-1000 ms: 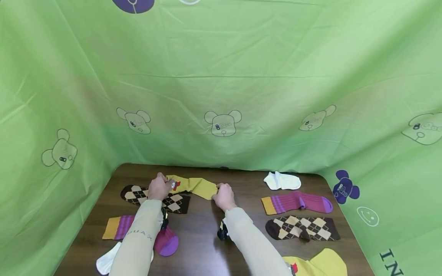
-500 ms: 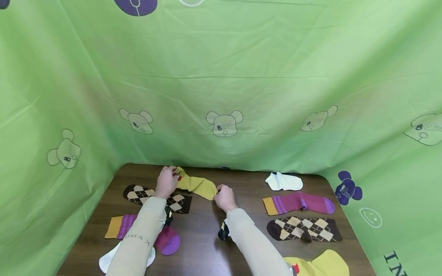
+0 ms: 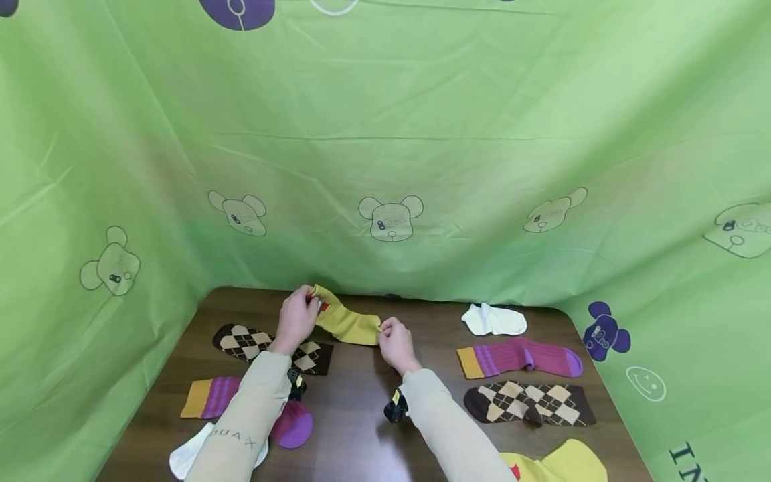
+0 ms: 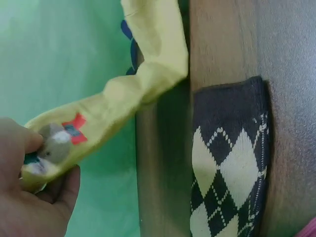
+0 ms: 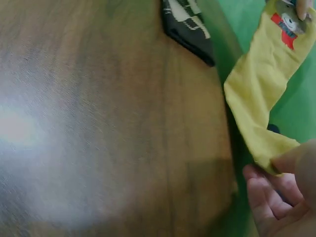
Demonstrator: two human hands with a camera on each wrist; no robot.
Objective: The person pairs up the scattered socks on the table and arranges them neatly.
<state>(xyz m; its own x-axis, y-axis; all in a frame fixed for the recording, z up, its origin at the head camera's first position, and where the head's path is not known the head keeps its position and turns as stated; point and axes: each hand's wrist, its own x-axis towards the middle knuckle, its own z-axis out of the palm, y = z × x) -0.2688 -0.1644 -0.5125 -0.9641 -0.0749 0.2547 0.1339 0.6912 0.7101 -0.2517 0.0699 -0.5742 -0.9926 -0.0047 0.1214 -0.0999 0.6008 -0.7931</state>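
Note:
A yellow sock (image 3: pixel 349 325) with a red and grey animal picture stretches between my two hands near the table's far edge. My left hand (image 3: pixel 297 318) pinches its printed end, thumb over the picture in the left wrist view, where the sock (image 4: pixel 123 98) slants up and away. At the other end my right hand (image 3: pixel 395 343) pinches the plain yellow tip between thumb and fingers. Below the left hand lies a brown argyle sock (image 3: pixel 313 357), partly covered by that wrist; its dark cuff (image 4: pixel 229 98) shows close by in the left wrist view.
On the left, a purple and orange sock (image 3: pixel 207 398) and a white sock (image 3: pixel 189 452) lie partly under my left sleeve. The right side holds a white sock (image 3: pixel 494 320), a purple sock (image 3: pixel 506 356), an argyle sock (image 3: pixel 536 402) and a yellow sock (image 3: pixel 572 462). Green cloth (image 3: pixel 391 161) hangs behind the table.
My left hand has moved right and toward the far edge, lifting the printed end of the yellow sock off the argyle sock. The right hand keeps its pinch and has shifted slightly right.

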